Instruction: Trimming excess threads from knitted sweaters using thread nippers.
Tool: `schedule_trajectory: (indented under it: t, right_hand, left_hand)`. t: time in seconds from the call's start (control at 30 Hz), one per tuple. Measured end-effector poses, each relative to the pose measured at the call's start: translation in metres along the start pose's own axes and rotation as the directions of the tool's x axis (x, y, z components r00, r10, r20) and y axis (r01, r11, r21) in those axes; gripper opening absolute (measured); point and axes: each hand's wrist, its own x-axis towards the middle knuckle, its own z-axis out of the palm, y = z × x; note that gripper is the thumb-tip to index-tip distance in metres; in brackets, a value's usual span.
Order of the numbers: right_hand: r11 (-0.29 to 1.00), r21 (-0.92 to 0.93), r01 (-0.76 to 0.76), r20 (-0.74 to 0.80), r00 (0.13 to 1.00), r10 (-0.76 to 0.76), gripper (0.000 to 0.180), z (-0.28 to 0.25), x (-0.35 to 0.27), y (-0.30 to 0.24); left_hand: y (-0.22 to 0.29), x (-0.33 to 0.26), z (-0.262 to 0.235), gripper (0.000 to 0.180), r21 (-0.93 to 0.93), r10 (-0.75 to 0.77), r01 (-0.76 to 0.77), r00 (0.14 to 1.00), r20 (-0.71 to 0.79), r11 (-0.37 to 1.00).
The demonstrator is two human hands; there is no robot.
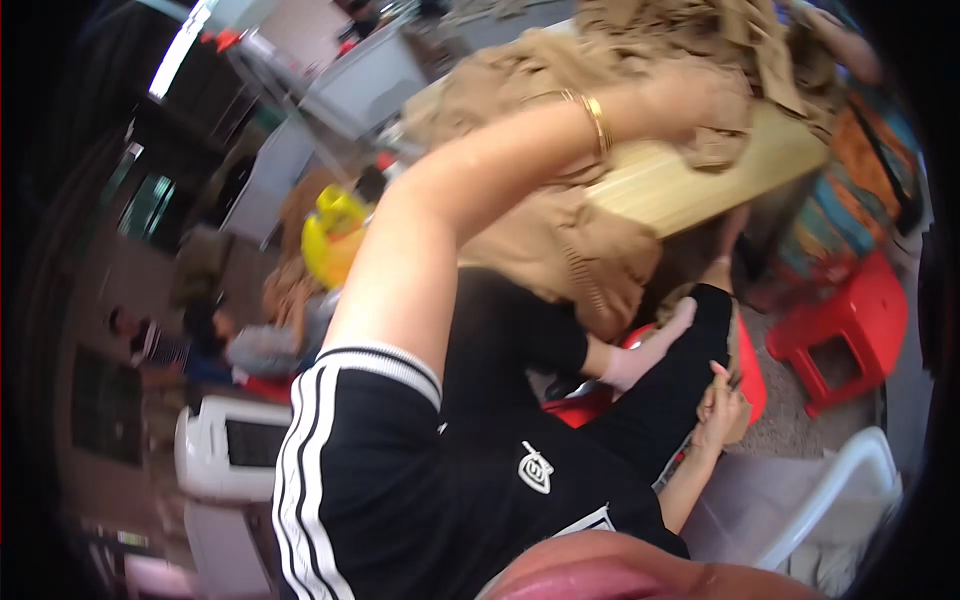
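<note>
My left arm reaches across the table, with a gold bangle at the wrist. My left hand [698, 102] is blurred by motion, its fingers bent around a piece of tan cloth [720, 150] above the wooden tabletop [690, 185]. More tan cloth [500, 80] is heaped beside it, and a ribbed-edged piece [605, 255] hangs over the near edge towards my lap. Low by my thigh, my right hand [722, 408] is closed. A small dark thing shows at its fingers, too blurred to name.
Red plastic stools [850, 335] stand at right, by a clear plastic bin [800, 510] with a pale rim. A patterned cloth [835, 225] hangs at the table's right end, near another person's arm [845, 45]. Left are a yellow bag [335, 235], a white plastic chair [230, 445] and seated people [265, 345].
</note>
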Motion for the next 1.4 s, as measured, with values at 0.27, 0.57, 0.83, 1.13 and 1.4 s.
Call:
schedule_trajectory:
  t: [0.27, 0.57, 0.83, 1.13, 1.4]
  right_hand:
    - [0.999, -0.009, 0.039, 0.030, 0.999, -0.039, 0.028, -0.010, 0.014, 0.003]
    - [0.719, -0.508, 0.474, 0.235, 0.880, -0.414, 0.025, 0.016, 0.081, -0.028]
    - [0.963, -0.189, 0.193, -0.056, 0.977, -0.207, 0.030, 0.094, 0.139, -0.043]
    - [0.996, 0.076, 0.049, -0.002, 0.999, -0.049, 0.029, 0.050, 0.144, -0.026]
    - [0.959, 0.284, -0.005, 0.161, 0.986, -0.042, 0.026, 0.043, 0.137, -0.024]
  left_hand:
    - [0.265, -0.225, -0.057, 0.029, 0.579, -0.695, 0.453, 0.651, 0.304, 0.678]
    - [0.380, -0.426, -0.065, 0.048, 0.276, -0.733, 0.910, 0.413, -0.541, 0.309]
    - [0.367, -0.395, 0.073, 0.082, -0.204, -0.576, 0.866, 0.114, -0.809, 0.457]
    - [0.359, -0.404, 0.070, 0.081, -0.305, -0.642, 0.802, 0.123, -0.757, 0.514]
    - [0.359, -0.407, 0.069, 0.084, -0.348, -0.696, 0.784, 0.145, -0.703, 0.514]
